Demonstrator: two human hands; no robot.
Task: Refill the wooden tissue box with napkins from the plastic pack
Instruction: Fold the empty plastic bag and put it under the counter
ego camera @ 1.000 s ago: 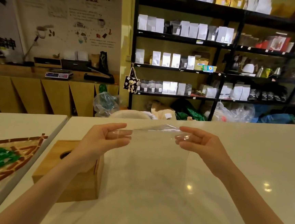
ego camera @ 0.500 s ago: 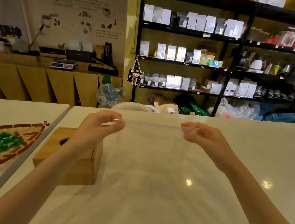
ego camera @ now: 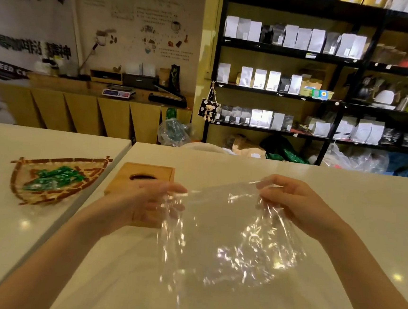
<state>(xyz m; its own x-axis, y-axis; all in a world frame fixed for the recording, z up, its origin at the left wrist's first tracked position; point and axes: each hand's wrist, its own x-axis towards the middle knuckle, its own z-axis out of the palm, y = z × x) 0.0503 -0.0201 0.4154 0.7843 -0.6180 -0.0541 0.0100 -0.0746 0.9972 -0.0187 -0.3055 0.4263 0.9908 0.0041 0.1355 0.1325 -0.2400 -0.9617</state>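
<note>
A clear plastic pack (ego camera: 235,241) hangs crumpled between my two hands above the white table (ego camera: 366,205). It looks see-through and I see no napkins inside it. My left hand (ego camera: 144,205) pinches its left top edge. My right hand (ego camera: 294,206) grips its right top corner. The wooden tissue box (ego camera: 144,178) stands just behind and under my left hand, its top with a dark oval slot facing up. My left hand hides the box's near right part.
A woven fan-shaped basket (ego camera: 22,187) with green wrapped sweets lies on the adjoining white table to the left. A seam runs between the two tables. Shelves of pouches and a wooden counter stand beyond the far table edge.
The plastic was stretched flat and taut between my hands; now it is slack and crumpled. My hands have come down nearer the table and the view has tilted downward.
</note>
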